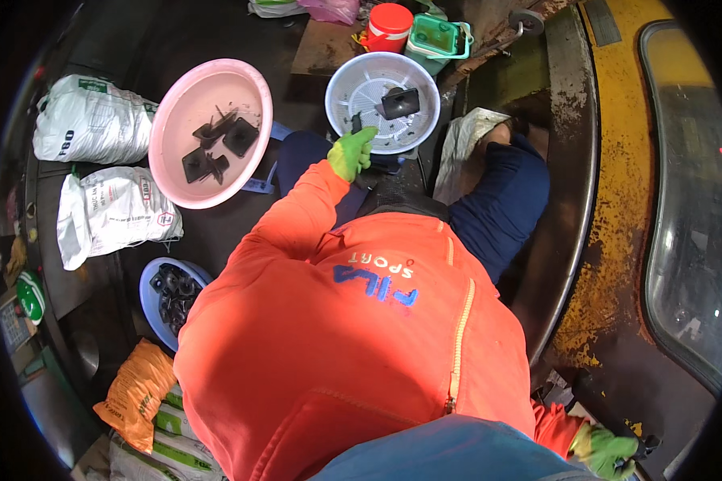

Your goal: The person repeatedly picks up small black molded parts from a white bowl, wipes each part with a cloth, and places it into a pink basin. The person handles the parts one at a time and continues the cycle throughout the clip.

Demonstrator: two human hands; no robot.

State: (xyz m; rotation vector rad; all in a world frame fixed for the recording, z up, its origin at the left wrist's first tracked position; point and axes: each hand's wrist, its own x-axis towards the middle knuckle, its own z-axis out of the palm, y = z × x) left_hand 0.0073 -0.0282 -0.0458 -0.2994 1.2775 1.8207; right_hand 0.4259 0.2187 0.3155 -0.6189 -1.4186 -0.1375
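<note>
My left hand [351, 154], in a green-yellow glove, is at the near rim of a pale lavender strainer basket [338, 90]. Its fingers are closed on a small dark piece [357, 123] that juts over the rim. Inside the basket lies a black square-flanged plastic part [400, 103], with dark scraps around it. My right hand [606, 450], gloved alike, is far off at the lower right beside the yellow, rusty machine [594, 321]. Its fingers curl round something dark that I cannot make out, near a dark knob [650, 442].
A pink basin [164, 132] with several black parts stands left of the basket. Lower left is a blue basin [148, 301] of dark pieces. White sacks [96, 120], an orange bag [140, 389], a red container [390, 28] and a green bucket [435, 36] stand around me.
</note>
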